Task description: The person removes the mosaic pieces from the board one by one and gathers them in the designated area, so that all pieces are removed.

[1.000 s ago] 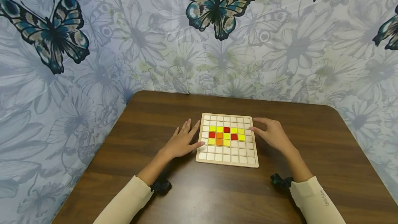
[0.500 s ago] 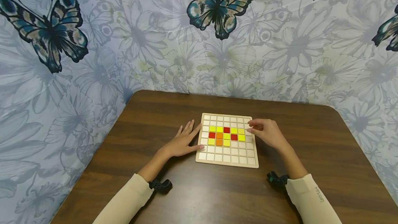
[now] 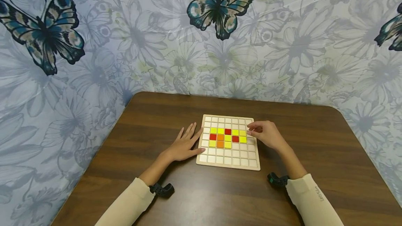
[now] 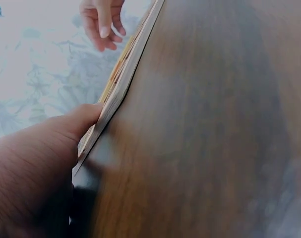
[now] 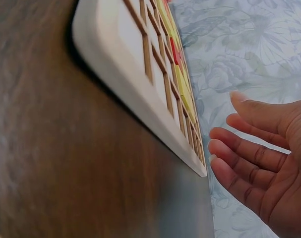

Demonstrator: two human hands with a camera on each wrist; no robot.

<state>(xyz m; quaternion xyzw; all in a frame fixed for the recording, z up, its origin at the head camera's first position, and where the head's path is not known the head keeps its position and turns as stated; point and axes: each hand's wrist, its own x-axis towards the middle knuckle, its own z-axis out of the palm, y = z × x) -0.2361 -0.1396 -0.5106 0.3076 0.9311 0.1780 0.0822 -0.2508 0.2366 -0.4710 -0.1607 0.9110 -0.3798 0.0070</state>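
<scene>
A wooden grid board (image 3: 232, 166) lies flat on the dark brown wooden counter (image 3: 226, 198), a little right of centre and below mid-height in the head view. Yellow tiles (image 3: 227, 144), red tiles (image 3: 235, 138) and orange tiles (image 3: 220, 144) sit together in the middle of its grid, with pale squares around them. The left hand (image 3: 181, 147) is spread at the board's left edge, its thumb resting on the rim, as the left wrist view also shows. The right hand (image 3: 267, 133) is over the board's upper right edge, thumb and fingers bent but parted; whether a fingertip touches the board is hard to tell. Cream sleeves (image 3: 128, 201) enter from the lower left and lower right of the frame, and a black wrist device (image 3: 162, 190) is strapped at each cuff. Floral wallpaper (image 3: 270, 65) with large teal-and-black butterflies (image 3: 217, 8) fills the upper half.
</scene>
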